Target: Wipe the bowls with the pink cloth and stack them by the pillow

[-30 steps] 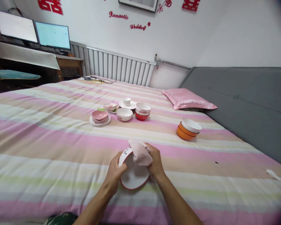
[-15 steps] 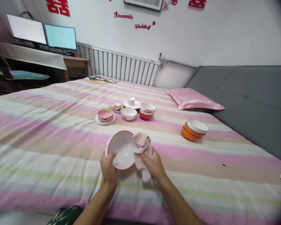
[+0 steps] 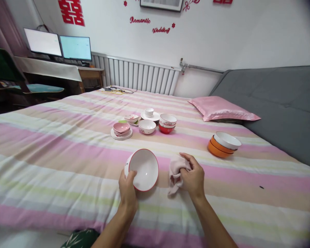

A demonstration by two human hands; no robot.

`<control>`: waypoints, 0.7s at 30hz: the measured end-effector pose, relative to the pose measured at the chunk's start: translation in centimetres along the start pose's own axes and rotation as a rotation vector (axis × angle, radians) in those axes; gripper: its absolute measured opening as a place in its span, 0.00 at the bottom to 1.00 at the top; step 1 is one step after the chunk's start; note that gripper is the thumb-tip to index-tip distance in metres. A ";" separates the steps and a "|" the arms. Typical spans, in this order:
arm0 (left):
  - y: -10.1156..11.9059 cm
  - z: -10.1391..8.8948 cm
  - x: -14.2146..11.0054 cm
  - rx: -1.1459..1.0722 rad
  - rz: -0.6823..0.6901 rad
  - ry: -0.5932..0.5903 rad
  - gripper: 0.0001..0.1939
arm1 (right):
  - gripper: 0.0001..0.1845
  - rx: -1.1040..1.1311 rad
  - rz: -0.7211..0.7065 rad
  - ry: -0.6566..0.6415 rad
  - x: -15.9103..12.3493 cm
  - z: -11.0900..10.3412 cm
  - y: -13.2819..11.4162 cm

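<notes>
Cloth (image 3: 174,175) and bowl (image 3: 145,168) have been parted: a second ago the cloth was laid over the bowl's rim, and now a gap is left between them. Wiping, it is judged, has been broken off for the moment. The bowl is gripped at its left side by the left hand (image 3: 127,189), the thumb placed inside the rim. The cloth is held bunched in the right hand (image 3: 195,177). Beyond both hands, dishes (image 3: 147,126) are grouped on the bed (image 3: 67,151); orange bowls (image 3: 219,149) are stacked past the right hand, to its right

Light is soft and even; the darkened right corners seem blurred.
</notes>
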State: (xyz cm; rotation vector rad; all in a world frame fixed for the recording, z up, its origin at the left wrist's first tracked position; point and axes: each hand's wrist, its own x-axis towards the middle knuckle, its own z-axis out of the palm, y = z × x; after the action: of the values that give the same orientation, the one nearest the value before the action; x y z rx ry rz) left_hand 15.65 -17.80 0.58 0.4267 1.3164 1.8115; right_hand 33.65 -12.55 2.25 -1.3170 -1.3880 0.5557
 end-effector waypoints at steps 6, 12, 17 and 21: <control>-0.8 1.0 -1.2 -0.080 -0.072 -0.179 0.21 | 0.32 0.242 -0.200 -0.499 -2.8 2.2 -4.5; -0.1 1.0 -1.1 -0.198 -0.117 -0.230 0.19 | 0.21 0.005 -0.446 -0.609 -3.2 2.2 -4.7; -0.3 0.7 -1.0 -0.195 -0.124 -0.266 0.19 | 0.20 0.036 -0.499 -0.605 -3.6 2.7 -4.3; -0.7 0.8 -1.5 -0.080 -0.078 -0.315 0.21 | 0.10 -0.031 -0.612 -0.670 -4.2 3.5 -4.0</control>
State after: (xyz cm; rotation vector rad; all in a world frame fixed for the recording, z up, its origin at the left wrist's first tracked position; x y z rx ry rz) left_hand 17.38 -18.41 0.56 0.5821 1.0265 1.6477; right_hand 28.09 -16.28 3.19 -0.6654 -2.2404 0.5680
